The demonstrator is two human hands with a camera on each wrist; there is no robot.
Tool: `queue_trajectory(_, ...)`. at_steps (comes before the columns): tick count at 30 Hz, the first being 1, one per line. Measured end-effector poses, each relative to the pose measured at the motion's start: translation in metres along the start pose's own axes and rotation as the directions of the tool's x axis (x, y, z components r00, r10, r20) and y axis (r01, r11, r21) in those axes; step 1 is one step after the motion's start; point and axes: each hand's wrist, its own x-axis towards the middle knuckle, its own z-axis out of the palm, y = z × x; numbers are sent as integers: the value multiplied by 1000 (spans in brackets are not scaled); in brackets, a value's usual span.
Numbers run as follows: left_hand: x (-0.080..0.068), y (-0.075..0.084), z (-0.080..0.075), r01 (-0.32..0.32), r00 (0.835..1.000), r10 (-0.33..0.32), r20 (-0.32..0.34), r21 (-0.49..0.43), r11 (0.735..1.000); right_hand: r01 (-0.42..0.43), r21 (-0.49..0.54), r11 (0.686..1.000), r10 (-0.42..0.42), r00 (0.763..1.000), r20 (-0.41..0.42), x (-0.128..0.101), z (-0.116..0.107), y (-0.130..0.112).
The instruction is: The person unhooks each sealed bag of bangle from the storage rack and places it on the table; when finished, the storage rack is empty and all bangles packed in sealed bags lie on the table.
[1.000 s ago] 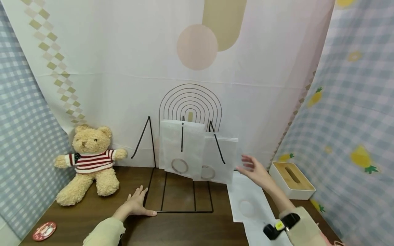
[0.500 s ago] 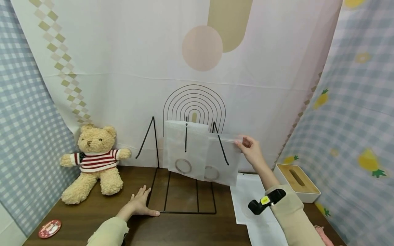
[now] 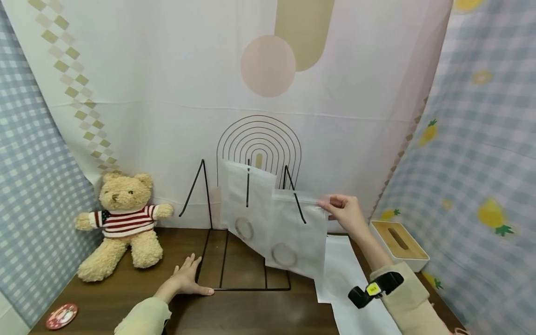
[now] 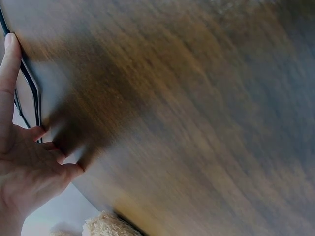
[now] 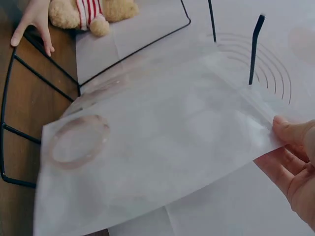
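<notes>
On the right side of the black wire rack (image 3: 247, 242), the right hand (image 3: 345, 211) had its grip pinched on the top corner of a frosted white pouch (image 3: 299, 235), thumb and fingers clamped on the edge. The pouch hung tilted against the rack's rightmost prong, lower corner dipping toward the front rail, with a thin ring (image 3: 284, 254) showing through near the bottom. A second pouch (image 3: 247, 204) sat further left in the rack, behind the middle prong, with its own ring inside.

At the rack's front left corner, the left hand (image 3: 186, 279) lay flat on the dark wood surface (image 3: 259, 314), fingers straight and spread, gripping nothing.

The head view was the only one that showed the whole layout: teddy bear (image 3: 123, 218) in a striped shirt well left of the rack, a round red coaster (image 3: 61, 315) further left and nearer, a tissue box (image 3: 398, 243) off to the right, and white sheets (image 3: 356, 298) lying flat just right of the rack. The right wrist view showed the pinch up close, plus how see-through the pouch was. The left wrist view was mostly blurry wood, but it did show the thumb right up against the rack's base wire.
</notes>
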Motion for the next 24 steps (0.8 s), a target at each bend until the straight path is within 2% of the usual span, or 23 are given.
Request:
queue_trajectory(10, 0, 0, -1, 3, 1000, -3, 24, -14, 1000, -99, 95, 991, 94, 994, 61, -28, -14, -9)
queue_trajectory(19, 1, -1, 2, 5, 1000, -5, 23, -12, 1000, -115, 209, 971, 88, 987, 135, -50, -23, -10)
queue_trajectory(24, 2, -1, 2, 17, 999, -16, 38, -14, 1000, -153, 296, 943, 97, 976, 195, -63, -29, -12)
